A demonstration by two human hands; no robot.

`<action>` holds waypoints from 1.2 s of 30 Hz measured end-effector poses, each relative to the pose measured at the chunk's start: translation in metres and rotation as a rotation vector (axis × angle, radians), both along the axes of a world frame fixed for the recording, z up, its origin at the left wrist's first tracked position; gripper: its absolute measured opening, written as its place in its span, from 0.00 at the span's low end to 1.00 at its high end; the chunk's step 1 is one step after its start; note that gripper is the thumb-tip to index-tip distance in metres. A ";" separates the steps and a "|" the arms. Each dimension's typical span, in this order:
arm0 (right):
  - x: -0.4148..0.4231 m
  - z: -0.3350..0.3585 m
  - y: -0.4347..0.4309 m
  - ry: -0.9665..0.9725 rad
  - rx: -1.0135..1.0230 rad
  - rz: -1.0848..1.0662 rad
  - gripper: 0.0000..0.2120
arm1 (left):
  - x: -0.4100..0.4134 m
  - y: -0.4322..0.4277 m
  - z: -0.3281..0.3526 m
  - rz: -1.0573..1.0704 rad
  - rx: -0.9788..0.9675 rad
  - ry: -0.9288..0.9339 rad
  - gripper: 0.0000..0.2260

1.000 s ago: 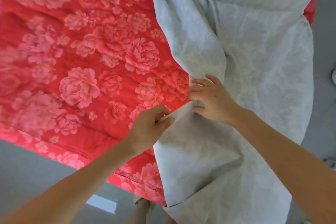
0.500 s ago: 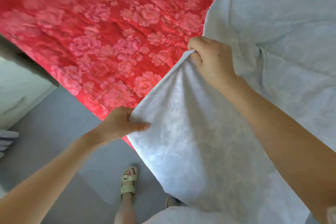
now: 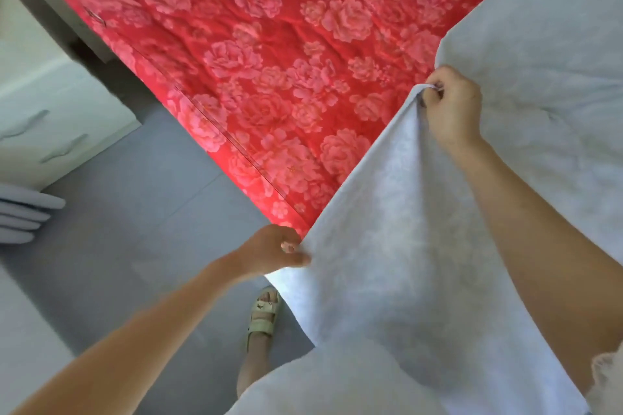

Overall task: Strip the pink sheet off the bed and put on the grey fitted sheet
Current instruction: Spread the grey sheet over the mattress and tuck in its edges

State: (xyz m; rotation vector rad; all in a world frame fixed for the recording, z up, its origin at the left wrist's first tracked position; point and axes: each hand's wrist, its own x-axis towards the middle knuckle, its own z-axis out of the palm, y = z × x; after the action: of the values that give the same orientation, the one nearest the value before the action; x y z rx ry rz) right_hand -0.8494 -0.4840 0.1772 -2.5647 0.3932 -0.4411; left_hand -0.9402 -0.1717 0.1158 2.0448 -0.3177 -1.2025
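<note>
So the grey sheet (image 3: 421, 263) is draped over the right side of the bed and spills off the near edge toward your legs. You've got its edge in both hands. Your right hand (image 3: 451, 108) is up over the mattress, fingers curled tight round a bunched bit of hem. Your left hand (image 3: 273, 251) is lower, right at the bed's edge, pinching the same hem between thumb and fingers. The pink sheet (image 3: 269, 61), red with big pink roses, is on the bed, covering everything left of the grey one. Your foot in a pale sandal (image 3: 263, 313) stands on the grey floor (image 3: 135, 229) just beside the hanging cloth. A white drawer unit (image 3: 50, 111) sits off to the left, near the bed.
</note>
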 end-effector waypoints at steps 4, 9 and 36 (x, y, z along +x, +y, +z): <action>0.008 -0.014 -0.001 0.238 -0.199 0.120 0.08 | 0.000 0.034 -0.033 0.103 0.066 -0.071 0.12; 0.018 -0.049 0.030 0.292 -0.120 0.090 0.09 | -0.014 0.072 -0.035 0.069 0.181 -0.202 0.10; -0.597 -0.076 -0.093 0.514 0.633 -1.370 0.10 | -0.165 -0.348 0.004 -0.862 -0.094 -0.613 0.07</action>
State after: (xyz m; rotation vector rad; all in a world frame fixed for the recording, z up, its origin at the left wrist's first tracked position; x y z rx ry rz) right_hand -1.4461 -0.5766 0.1013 -1.4148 2.0721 -0.0252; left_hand -1.1050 -0.5194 0.1196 2.2035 -1.6381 -0.9207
